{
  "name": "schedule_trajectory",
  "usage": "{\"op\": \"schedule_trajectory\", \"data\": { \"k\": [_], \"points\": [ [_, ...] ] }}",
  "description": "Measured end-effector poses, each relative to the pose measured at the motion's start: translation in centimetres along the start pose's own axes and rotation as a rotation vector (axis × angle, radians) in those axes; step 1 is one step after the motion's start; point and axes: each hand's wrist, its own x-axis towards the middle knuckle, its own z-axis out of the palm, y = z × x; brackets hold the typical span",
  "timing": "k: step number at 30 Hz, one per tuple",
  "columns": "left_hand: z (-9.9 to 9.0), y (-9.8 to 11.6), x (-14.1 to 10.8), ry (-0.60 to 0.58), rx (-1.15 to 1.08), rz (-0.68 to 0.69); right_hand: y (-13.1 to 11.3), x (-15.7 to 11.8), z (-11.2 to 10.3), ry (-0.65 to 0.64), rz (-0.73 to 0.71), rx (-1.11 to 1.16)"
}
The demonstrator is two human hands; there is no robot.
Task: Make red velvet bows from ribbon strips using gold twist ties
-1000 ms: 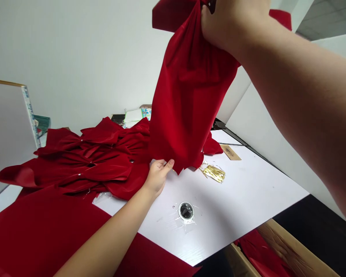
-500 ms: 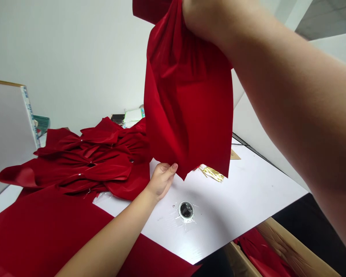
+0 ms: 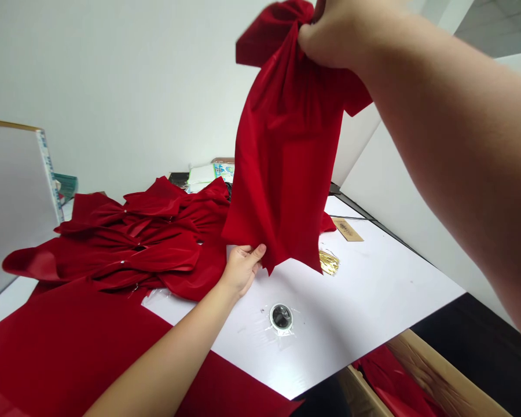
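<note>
A large red velvet bow (image 3: 286, 156) hangs upright over the white table, its gathered knot at the top and its tails downward. My right hand (image 3: 334, 35) is closed on the knot, with part of the loops showing on either side. Down at the lower edge of the tails, my left hand (image 3: 244, 267) pinches the cloth between thumb and fingers. To the left lies a heap of red bows (image 3: 143, 237), several of them with a small shiny piece at the middle. Flat red cloth (image 3: 78, 347) spreads beneath my left forearm.
On the white table (image 3: 351, 307) are a round grommet hole (image 3: 281, 317), a bundle of gold ties (image 3: 329, 263) and a brown card tag (image 3: 348, 229). A cardboard box (image 3: 451, 370) holding red cloth stands below the right edge. A white panel (image 3: 17, 202) rises at left.
My right hand has shifted right and slightly down with the bow, so its top loops now show. The tails swung left, uncovering the card tag. My left hand stays nearly in place.
</note>
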Motion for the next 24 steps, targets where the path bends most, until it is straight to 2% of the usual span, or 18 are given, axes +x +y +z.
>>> {"op": "schedule_trajectory", "data": {
  "k": [4, 9, 15, 18, 24],
  "points": [
    [-0.1, -0.3, 0.3, 0.059, 0.028, 0.054, 2.2, 0.5, 1.3, -0.03, 0.021, 0.041],
    [-0.1, -1.0, 0.3, 0.118, 0.077, 0.122, 5.2, 0.9, 3.1, -0.097, 0.204, 0.11],
    [-0.4, -1.3, 0.5, 0.132, 0.146, 0.159, 8.5, 0.7, 4.3, -0.179, 0.256, 0.103],
    [-0.4, -1.2, 0.4, 0.162, 0.164, 0.201, 8.9, 0.4, 4.5, -0.225, 0.281, 0.114],
    [-0.5, -1.2, 0.1, 0.081, 0.224, 0.108, 8.2, 0.1, 4.6, -0.221, 0.281, 0.155]
  ]
}}
